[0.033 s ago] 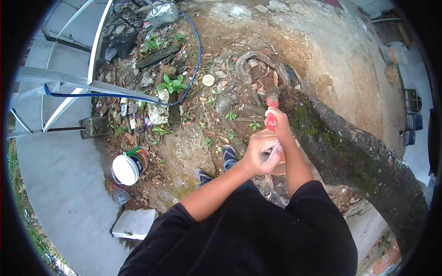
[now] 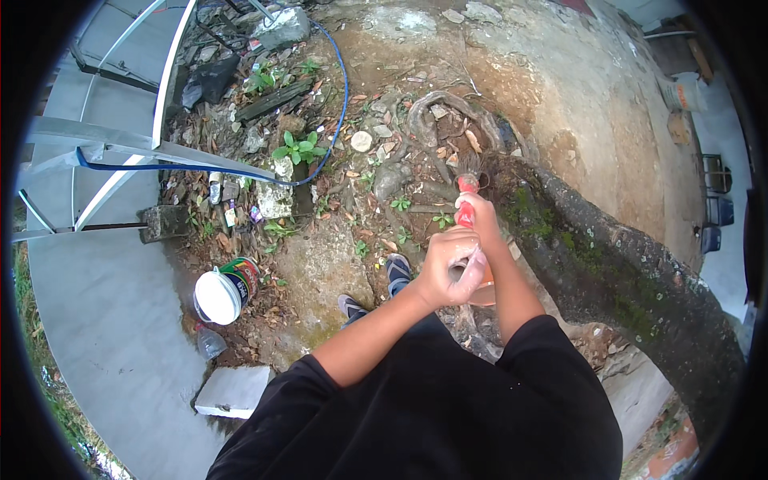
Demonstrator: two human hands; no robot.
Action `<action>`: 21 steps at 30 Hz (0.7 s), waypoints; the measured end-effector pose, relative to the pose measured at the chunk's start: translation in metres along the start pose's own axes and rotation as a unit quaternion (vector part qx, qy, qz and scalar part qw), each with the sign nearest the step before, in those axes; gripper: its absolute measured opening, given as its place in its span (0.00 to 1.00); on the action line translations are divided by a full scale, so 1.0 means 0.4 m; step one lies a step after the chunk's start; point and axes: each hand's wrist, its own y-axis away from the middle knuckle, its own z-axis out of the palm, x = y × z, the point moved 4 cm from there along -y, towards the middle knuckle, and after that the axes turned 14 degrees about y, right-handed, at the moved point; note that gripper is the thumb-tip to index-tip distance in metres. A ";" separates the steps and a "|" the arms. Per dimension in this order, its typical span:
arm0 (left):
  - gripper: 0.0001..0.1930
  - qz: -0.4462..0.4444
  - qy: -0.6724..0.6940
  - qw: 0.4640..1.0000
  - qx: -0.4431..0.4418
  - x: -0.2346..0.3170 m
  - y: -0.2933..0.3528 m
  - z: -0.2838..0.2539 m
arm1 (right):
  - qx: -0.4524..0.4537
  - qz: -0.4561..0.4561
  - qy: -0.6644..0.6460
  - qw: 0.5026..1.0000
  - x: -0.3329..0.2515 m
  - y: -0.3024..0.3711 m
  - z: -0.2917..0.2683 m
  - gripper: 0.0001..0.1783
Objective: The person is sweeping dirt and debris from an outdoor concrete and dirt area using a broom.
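Observation:
My right hand [image 2: 480, 212] is closed round the red handle of a paintbrush [image 2: 467, 186]. The brush points away from me, its brownish bristles over the soil and roots beside a mossy trunk. Closer to my body, my left hand [image 2: 454, 268] is curled with the fingers wrapped inward, and its thumb is smeared whitish. What it grips, if anything, I cannot make out. Just behind it, partly hidden by both hands, shows an orange, round-edged thing [image 2: 485, 290] whose kind is unclear.
A thick mossy trunk or root [image 2: 624, 264] runs down the right side. At left stand a white-lidded bucket [image 2: 218, 296], a clear plastic bottle [image 2: 210, 342] and a pale block [image 2: 234, 390]. A blue hose [image 2: 346, 96] loops past a metal frame [image 2: 164, 80]. Roots, stones and small plants cover the ground.
The paintbrush and my right hand have shifted slightly left and nearer to me. My left hand has hardly moved.

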 end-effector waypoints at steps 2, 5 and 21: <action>0.12 0.030 0.005 0.999 -0.022 0.089 0.004 0.002 | -0.014 -0.034 -0.002 0.999 -0.099 0.023 -0.004 0.13; 0.11 0.105 0.025 0.992 -0.057 0.278 0.007 0.036 | -0.026 -0.069 -0.032 0.997 -0.298 0.089 -0.048 0.13; 0.11 0.090 0.008 0.990 -0.105 0.322 0.047 0.094 | 0.055 -0.070 -0.004 0.996 -0.289 0.119 -0.053 0.12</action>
